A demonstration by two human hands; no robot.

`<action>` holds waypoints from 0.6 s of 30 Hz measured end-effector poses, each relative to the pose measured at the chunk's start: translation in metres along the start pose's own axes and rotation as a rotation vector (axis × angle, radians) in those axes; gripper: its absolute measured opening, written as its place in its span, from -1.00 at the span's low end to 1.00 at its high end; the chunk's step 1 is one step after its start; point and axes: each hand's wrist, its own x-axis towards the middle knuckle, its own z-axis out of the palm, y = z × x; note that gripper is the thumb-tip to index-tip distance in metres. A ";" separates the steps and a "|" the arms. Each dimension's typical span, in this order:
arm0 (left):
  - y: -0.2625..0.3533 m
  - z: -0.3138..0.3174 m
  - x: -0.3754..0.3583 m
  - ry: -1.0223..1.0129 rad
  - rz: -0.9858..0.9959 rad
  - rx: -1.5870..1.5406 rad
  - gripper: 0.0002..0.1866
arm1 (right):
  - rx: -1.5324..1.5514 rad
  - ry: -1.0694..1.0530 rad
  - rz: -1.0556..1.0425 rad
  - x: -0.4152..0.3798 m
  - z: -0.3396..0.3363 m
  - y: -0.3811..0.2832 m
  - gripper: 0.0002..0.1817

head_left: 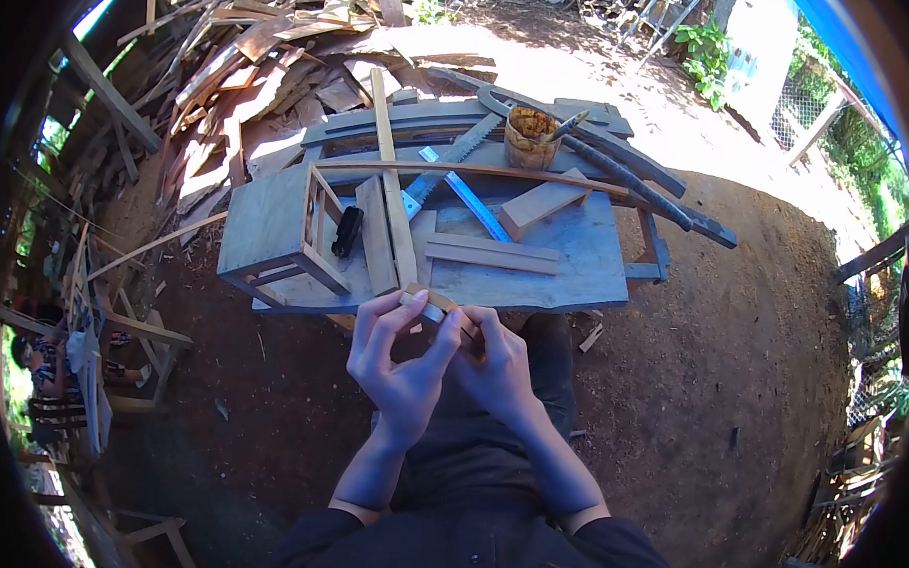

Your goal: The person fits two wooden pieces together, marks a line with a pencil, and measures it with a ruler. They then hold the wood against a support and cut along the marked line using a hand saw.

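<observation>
In front of my body, at the near edge of the workbench [590, 264], both hands pinch a small wooden piece [436, 310]. My left hand [397, 362] has its thumb and fingers closed on the left end. On the right end, my right hand [497, 361] is closed too, and its fingers hide part of the wood. Just beyond the fingertips lie a long wooden strip [395, 197] and a short board [376, 241]. A grooved wooden piece [491, 253] rests on the bench to the right of them.
On the bench are a wooden frame [267, 217], a black object [347, 231], a metal ruler [477, 207], a handsaw [457, 156], a wooden block [542, 205] and a stained cup [529, 146] with a brush. Scrap wood [267, 67] is piled behind. A person [56, 365] sits far left.
</observation>
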 end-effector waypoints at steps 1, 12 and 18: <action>-0.001 -0.001 0.006 0.042 -0.041 -0.058 -0.67 | -0.054 -0.044 -0.001 -0.001 -0.001 0.003 -0.58; -0.009 -0.009 0.026 0.132 -0.105 -0.172 -0.66 | -0.192 -0.059 -0.142 -0.016 -0.002 0.027 -0.59; -0.006 -0.007 0.023 0.064 -0.077 -0.223 -0.58 | -0.145 -0.063 -0.143 -0.027 -0.013 0.032 -0.55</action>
